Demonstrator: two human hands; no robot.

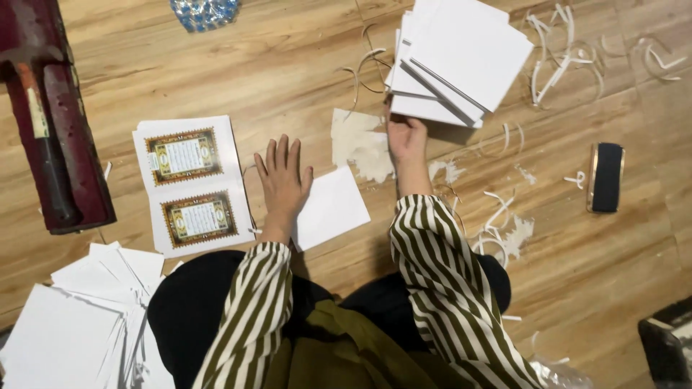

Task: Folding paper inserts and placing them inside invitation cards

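Both our hands are down on the wooden floor (pixel 238 79). Our left hand (pixel 282 180) lies flat with fingers spread, palm pressing the edge of a blank white sheet (pixel 330 207) and holding nothing. Our right hand (pixel 407 138) is curled at the near edge of the stack of white booklets (pixel 461 57), fingers closed on its lowest sheets.

Taking the white sheet as landmark and going by size: a dark red wooden block (pixel 54 122) lies far to its left, well apart. A spread pile of white sheets (pixel 79 317) sits below and left of it. The printed page with two ornate framed panels (pixel 191 184) lies just left of it, beside our left hand. A torn paper scrap (pixel 360 144) lies just above it. White paper trimmings (pixel 504 230) curl to its right, and a black brush (pixel 606 176) lies farther right.
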